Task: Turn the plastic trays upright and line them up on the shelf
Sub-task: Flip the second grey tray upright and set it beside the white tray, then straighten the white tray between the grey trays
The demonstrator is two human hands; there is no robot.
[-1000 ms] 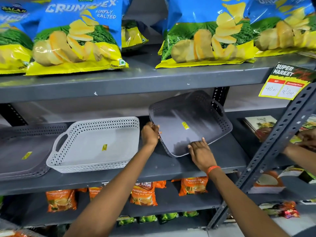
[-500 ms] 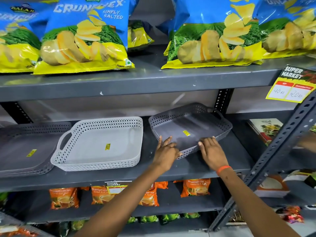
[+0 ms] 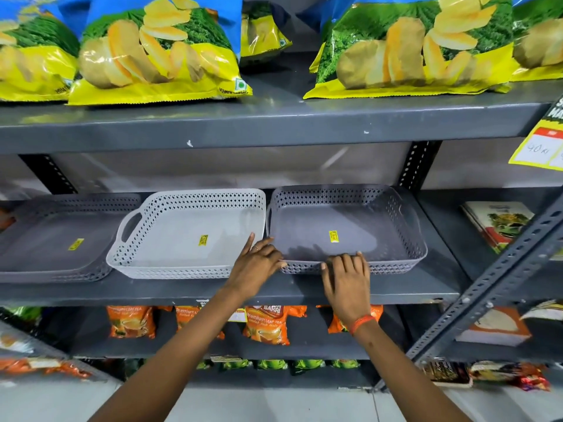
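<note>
Three perforated plastic trays lie flat and open side up in a row on the middle grey shelf (image 3: 396, 287). A dark grey tray (image 3: 51, 242) is at the left, a light grey tray (image 3: 189, 229) in the middle, and a dark grey tray (image 3: 359, 226) at the right, touching the light one. My left hand (image 3: 259, 263) rests with spread fingers on the right tray's front left corner. My right hand (image 3: 345, 275) lies on that tray's front rim, fingertips hooked over the edge. Each tray bears a small yellow sticker.
Large crisp bags (image 3: 158, 47) fill the shelf above, close over the trays. Orange tea packets (image 3: 268, 324) sit on the shelf below. A slanted metal upright (image 3: 493, 278) crosses at the right, with books (image 3: 499, 223) behind it and a yellow price card (image 3: 542, 147) above.
The right dark tray was tilted up on its edge; both hands lowered it flat and slid it left against the light grey tray. The view has moved closer.
</note>
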